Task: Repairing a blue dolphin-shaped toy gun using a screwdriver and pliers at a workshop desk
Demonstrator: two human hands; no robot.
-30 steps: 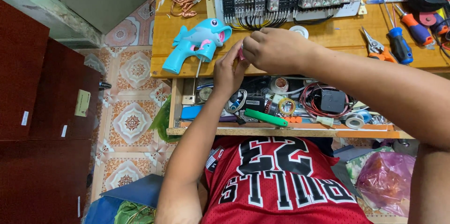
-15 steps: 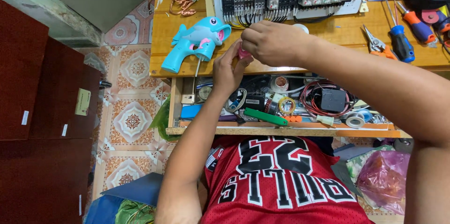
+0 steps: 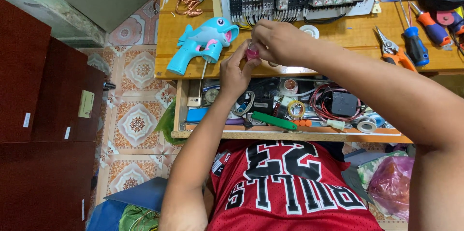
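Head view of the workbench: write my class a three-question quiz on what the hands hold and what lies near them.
1. True or false: both hands meet on one small pink thing.
2. What lies just left of the hands? A) a blue dolphin-shaped toy gun B) a hammer C) a kettle
3. Fill in: the open ____ below the bench top is full of wires and tape rolls.

Key
1. True: left hand and right hand pinch the small pink thing.
2. A: the toy gun on the bench top.
3. drawer.
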